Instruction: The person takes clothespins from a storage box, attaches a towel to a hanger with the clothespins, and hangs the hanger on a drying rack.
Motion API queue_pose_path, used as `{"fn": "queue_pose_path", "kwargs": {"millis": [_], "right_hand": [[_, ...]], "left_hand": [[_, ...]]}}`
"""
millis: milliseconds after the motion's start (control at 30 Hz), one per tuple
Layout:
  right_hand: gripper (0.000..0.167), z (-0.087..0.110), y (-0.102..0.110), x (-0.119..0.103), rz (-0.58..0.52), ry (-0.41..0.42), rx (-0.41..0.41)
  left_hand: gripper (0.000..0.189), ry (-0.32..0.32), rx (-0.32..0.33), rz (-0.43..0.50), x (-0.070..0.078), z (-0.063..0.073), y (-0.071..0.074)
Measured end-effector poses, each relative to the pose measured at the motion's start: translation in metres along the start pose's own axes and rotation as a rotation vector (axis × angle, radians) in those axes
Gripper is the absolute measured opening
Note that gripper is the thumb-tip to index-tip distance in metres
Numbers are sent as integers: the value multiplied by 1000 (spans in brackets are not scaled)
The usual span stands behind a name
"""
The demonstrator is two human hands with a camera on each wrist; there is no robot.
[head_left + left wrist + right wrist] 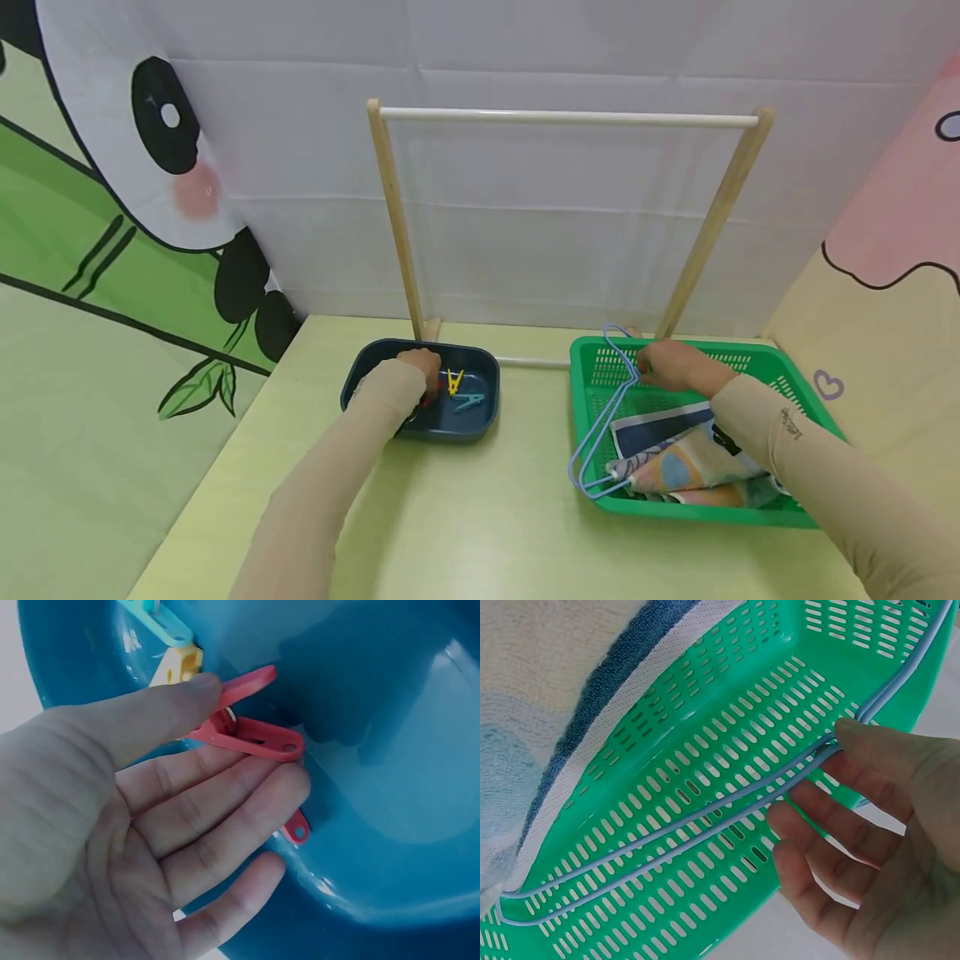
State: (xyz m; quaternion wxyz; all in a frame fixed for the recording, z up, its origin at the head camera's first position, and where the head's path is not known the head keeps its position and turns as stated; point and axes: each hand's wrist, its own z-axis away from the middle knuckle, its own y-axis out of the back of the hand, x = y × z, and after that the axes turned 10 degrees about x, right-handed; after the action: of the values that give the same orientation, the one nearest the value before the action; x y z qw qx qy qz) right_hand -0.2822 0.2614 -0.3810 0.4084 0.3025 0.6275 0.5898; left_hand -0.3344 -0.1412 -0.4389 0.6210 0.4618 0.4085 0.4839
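Red is the peg [241,742] my left hand [425,365] pinches; my right hand [678,367] grips blue hanger wire [906,670] by the basket's [720,516] left edge.

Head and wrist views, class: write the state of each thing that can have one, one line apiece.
Dark-blue basin: upright, open-topped
Red clothespin: pinched by the left hand
Second red clothespin: partly hidden behind that hand
Yellow clothespin: in the basin, unheld
Light-blue clothespin: in the basin, unheld
Green basket: upright, open-topped
Patterned towels: piled in the basket
Blue hangers: pinched by the right hand
Drying rack: upright
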Motion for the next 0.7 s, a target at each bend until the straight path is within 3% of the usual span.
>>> {"fn": "queue_pose_path", "kwargs": {"millis": [267, 433, 700], "right_hand": [[7, -2, -2, 2, 4, -7, 7], [9, -2, -3, 4, 11, -2, 14], [12, 1, -1, 7, -38, 7, 50]], "left_hand": [[9, 50, -77, 98, 5, 3, 4], [17, 71, -81, 131, -1, 4, 3], [28, 48, -73, 183, -10, 11, 12]]}}
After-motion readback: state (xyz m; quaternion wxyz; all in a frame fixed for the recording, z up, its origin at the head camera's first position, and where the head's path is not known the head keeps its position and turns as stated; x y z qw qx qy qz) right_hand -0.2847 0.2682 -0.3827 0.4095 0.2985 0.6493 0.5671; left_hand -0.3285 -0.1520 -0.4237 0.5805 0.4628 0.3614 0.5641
